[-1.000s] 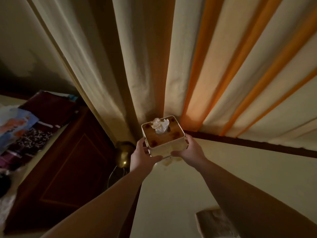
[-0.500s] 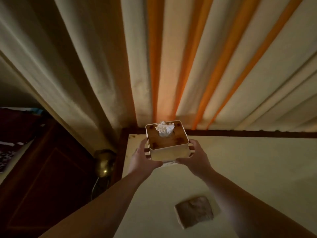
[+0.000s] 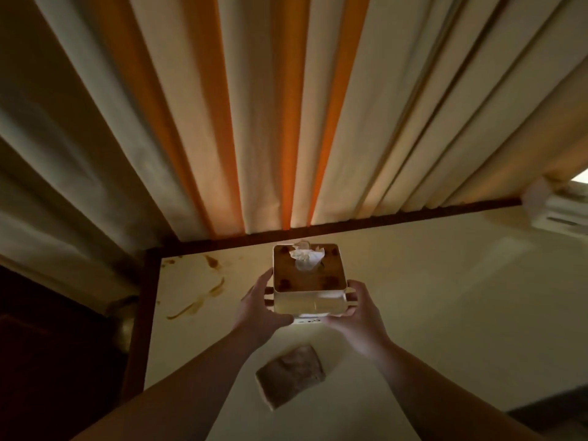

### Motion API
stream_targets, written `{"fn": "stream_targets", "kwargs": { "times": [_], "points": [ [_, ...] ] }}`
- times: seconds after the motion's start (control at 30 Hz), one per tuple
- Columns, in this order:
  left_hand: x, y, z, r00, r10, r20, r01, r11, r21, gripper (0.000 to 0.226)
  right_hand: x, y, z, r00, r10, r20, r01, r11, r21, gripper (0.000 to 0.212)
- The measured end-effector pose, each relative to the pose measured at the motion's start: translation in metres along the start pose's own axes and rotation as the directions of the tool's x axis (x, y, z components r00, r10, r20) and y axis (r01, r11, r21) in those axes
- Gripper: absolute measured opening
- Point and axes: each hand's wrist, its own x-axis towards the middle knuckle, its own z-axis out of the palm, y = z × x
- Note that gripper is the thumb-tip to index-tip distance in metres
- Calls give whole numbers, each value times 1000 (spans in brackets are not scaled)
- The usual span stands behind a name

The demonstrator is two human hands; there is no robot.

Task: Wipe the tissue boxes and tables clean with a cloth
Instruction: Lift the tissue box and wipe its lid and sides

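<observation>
Both hands (image 3: 313,313) around tissue box (image 3: 309,283)

From my remote seat I see two bare forearms coming in from the bottom edge, one from about seven o'clock, the other from about five. No sleeve shows on either. The left hand (image 3: 261,308) and the right hand (image 3: 358,316) are bare: I see no gloves, rings, watch or wristband. The dim light blurs finer detail such as nails.
</observation>
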Motion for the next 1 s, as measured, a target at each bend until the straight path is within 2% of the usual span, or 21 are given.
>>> {"fn": "stream_targets", "kwargs": {
  "times": [0.1,0.17,0.23,0.3,0.37,0.4,0.53,0.6,0.7,0.8,0.9,1.0],
  "points": [
    [-1,-4,1,1000,-10,29,10,1000,1,118,-5,3,-3,999,21,27,-22,999,31,87],
    [-7,-7,2,999,-51,19,50,998,24,114,-9,6,0,998,64,-5,-64,998,-17,87],
    [-15,-12,3,996,-86,-16,87,991,99,92,-16,12,6,989,123,-82,-136,976,-170,74],
    [-28,-20,1,996,-91,-12,92,978,188,58,-27,18,15,989,116,-88,-140,929,-342,48],
    [-42,-31,-2,996,-83,42,68,957,281,35,-38,23,26,999,30,-20,-36,877,-479,28],
    [-48,-37,-2,994,-78,73,51,948,314,32,-42,25,32,999,-31,27,40,852,-521,22],
    [-64,-56,0,986,-55,155,-10,921,390,39,-49,30,58,938,-265,222,345,767,-541,10],
    [-69,-59,0,980,-61,187,-21,914,404,36,-52,30,65,905,-324,277,424,756,-499,21],
    [-74,-61,0,973,-72,221,-20,923,385,37,-53,30,71,872,-310,379,478,708,-520,39],
    [-71,-60,0,966,-17,259,-97,901,422,24,-51,31,74,867,-276,414,489,628,-606,38],
    [-67,-52,-1,970,22,242,-127,896,426,23,-50,32,70,893,-260,367,433,714,-549,14],
    [-63,-38,-4,981,-3,194,-64,939,337,18,-50,30,58,935,-227,271,325,856,-403,15]
  ]
}}
